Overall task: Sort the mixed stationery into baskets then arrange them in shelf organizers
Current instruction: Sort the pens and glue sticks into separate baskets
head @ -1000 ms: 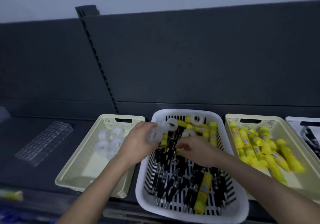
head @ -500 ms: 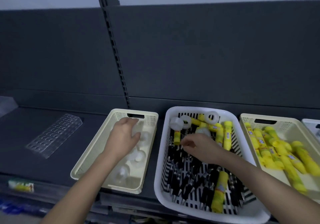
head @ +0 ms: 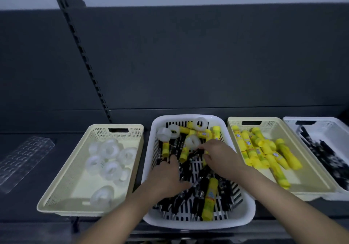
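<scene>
Stationery lies mixed in the white slotted plastic basket [head: 188, 224]: black pens [head: 200, 192], yellow glue sticks [head: 210, 196], clear tape rolls [head: 164, 133]. Fingers of the left hand [head: 166, 175] curl among pens, those of the right hand [head: 221, 157] bend beside a roll; whether either grips, I cannot tell.

Dim, bluish, soft focus, wide-angle edge distortion

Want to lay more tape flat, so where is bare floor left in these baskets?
Left cream basket: bare floor along its left wall and front left corner, beside the tape rolls. Glue basket: a bare strip at the front right corner, past the glue sticks. The middle white basket is crowded, with the left hand and right hand in it.
</scene>
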Tool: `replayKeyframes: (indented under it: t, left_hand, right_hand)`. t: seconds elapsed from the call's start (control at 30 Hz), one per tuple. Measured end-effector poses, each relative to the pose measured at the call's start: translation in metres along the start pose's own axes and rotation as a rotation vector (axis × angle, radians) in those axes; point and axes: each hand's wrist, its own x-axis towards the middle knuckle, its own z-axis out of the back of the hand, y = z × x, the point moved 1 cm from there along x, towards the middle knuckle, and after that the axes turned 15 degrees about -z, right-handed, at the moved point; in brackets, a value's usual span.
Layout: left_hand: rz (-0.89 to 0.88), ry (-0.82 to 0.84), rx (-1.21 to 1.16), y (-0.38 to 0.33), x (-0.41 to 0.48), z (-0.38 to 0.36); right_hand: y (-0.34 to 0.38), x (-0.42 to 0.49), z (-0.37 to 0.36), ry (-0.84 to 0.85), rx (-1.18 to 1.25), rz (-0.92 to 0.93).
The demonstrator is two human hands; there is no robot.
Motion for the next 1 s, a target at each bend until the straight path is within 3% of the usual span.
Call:
replayKeyframes:
  t: [0.1, 0.33, 0.43, 0.53, 0.67, 1.0]
  left_hand:
    - [0.085, 0.052, 0.101, -0.011, 0.006, -0.009]
    - [0.285, 0.096, 0.031, -0.031, 0.011, -0.011]
    - [0.329, 0.022, -0.018, -0.034, 0.009, -0.013]
    - [0.293, -0.072, -0.095, -0.030, 0.006, -0.013]
    - [0.279, -0.063, -0.121, -0.029, 0.007, -0.014]
    - [0.203, -0.124, -0.613, -0.023, 0.003, 0.013]
  right_hand:
    - [-0.016, -0.002, 0.006, -0.180, -0.216, 0.061]
    - [-0.045, -0.006, 0.002, -0.116, -0.147, 0.049]
    - [-0.047, -0.006, 0.000, -0.108, -0.114, 0.045]
    - [-0.048, -0.006, -0.001, -0.112, -0.068, 0.046]
    - [-0.050, -0.006, -0.002, -0.086, -0.095, 0.036]
    - [-0.051, -0.007, -0.003, -0.096, -0.060, 0.034]
